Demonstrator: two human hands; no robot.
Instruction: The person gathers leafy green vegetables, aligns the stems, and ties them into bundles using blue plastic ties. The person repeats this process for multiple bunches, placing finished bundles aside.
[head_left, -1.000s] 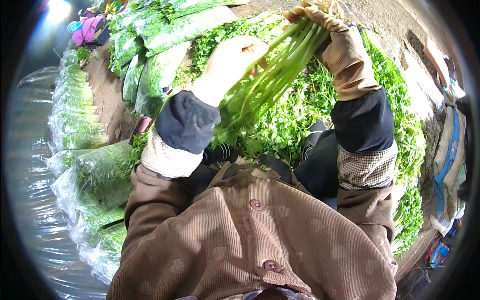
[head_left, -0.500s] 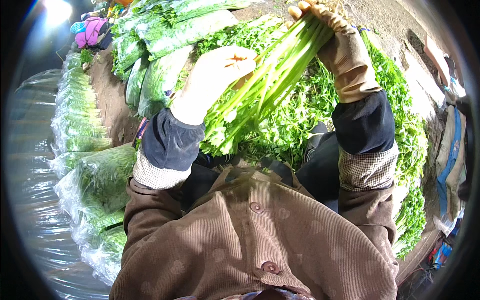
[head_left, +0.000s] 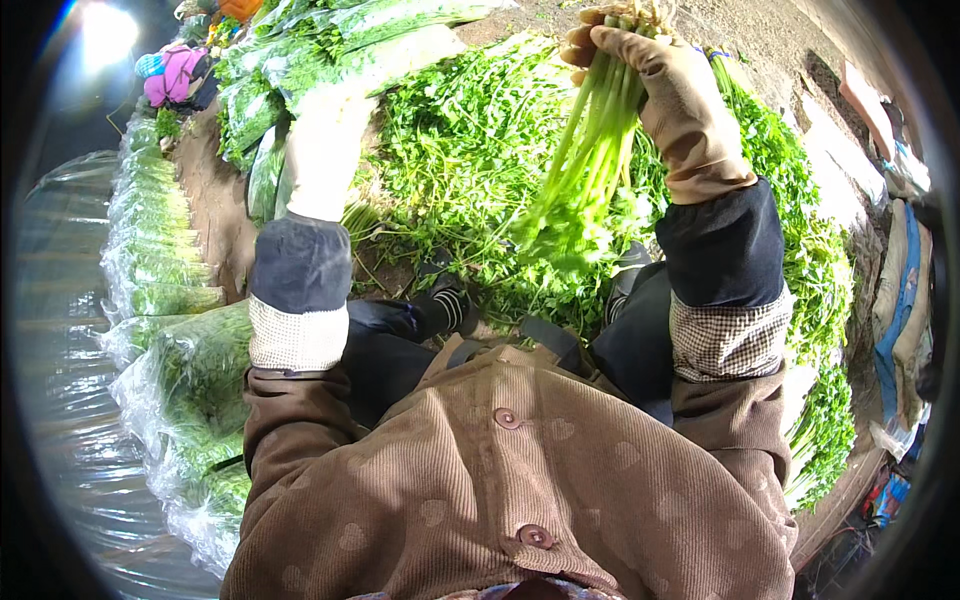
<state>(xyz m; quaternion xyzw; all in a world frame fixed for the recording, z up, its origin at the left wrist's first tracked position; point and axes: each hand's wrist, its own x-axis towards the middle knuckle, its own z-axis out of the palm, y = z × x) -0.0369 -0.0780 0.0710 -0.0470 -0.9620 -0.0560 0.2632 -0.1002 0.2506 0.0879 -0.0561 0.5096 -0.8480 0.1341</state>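
Upper right of centre in the frame, the right hand point(head_left: 655, 75) gripped a celery bunch point(head_left: 597, 145) only near its roots point(head_left: 648, 14), so it could have splayed loose; glare hid whether the left hand point(head_left: 330, 135), upper left, gripped anything.

Legible text, labels, numbers or signs: none. Blue and red scraps point(head_left: 888, 497) at four o'clock appear too small to confirm any print.

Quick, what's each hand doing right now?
Left hand: glare hides whether it's open or closed.
Right hand: closed around a bunch of leafy stalks.
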